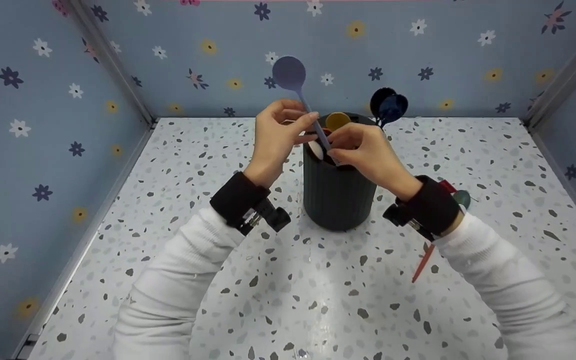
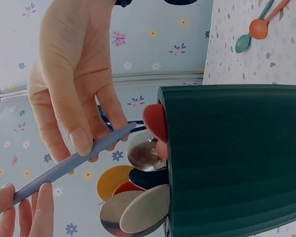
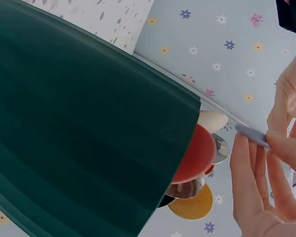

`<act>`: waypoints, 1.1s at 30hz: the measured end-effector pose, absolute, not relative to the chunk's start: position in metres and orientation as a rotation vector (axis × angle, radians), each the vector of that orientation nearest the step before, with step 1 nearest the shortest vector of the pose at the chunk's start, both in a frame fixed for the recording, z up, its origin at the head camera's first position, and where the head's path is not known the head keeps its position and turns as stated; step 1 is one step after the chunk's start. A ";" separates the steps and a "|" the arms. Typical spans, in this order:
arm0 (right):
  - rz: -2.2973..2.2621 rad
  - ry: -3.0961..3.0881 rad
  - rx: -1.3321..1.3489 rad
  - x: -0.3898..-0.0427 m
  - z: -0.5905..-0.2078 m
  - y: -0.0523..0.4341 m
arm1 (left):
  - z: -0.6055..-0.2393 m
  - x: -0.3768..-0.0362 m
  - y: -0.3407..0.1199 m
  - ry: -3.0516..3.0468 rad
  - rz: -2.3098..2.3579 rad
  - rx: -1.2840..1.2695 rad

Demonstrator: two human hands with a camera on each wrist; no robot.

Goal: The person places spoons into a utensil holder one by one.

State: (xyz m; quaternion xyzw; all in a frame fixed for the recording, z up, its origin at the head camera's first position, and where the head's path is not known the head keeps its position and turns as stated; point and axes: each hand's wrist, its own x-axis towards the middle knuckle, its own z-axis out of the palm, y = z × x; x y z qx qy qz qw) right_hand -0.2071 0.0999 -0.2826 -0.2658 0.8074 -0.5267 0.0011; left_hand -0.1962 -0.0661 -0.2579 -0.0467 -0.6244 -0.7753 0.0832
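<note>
A lavender spoon (image 1: 289, 73) with a round flat bowl is tilted over the mouth of a dark green ribbed container (image 1: 338, 195). My left hand (image 1: 283, 132) pinches its handle between thumb and fingers, below the bowl. Nearer the handle's end, my right hand (image 1: 365, 147) pinches it too, over the container's rim. The handle tip (image 3: 244, 131) shows outside the mouth in the right wrist view. Several utensils stand in the container: a yellow one (image 2: 108, 182), a red one (image 2: 154, 122), a cream one (image 2: 145, 210) and a metal one (image 2: 139, 152).
Dark blue utensils (image 1: 393, 108) rise at the container's back right. Partly hidden by the right forearm, a green spoon (image 1: 461, 199) and an orange handle (image 1: 422, 262) lie on the speckled table (image 1: 278, 310). Flowered panels (image 1: 318, 45) stand behind and at both sides.
</note>
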 end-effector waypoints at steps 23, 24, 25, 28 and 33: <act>-1.724 2.690 -0.849 -0.201 -0.298 0.106 | -0.284 -0.208 -0.081 -2.138 -1.951 -0.180; -1.754 2.659 -0.851 -0.199 -0.299 0.109 | -0.286 -0.207 -0.084 -2.149 -1.919 -0.170; -1.771 2.639 -0.846 -0.198 -0.299 0.112 | -0.287 -0.207 -0.087 -2.151 -1.904 -0.161; -1.786 2.631 -0.816 -0.194 -0.303 0.123 | -0.293 -0.207 -0.095 -2.133 -1.890 -0.139; -1.798 2.626 -0.751 -0.192 -0.314 0.146 | -0.308 -0.205 -0.106 -2.106 -1.913 -0.078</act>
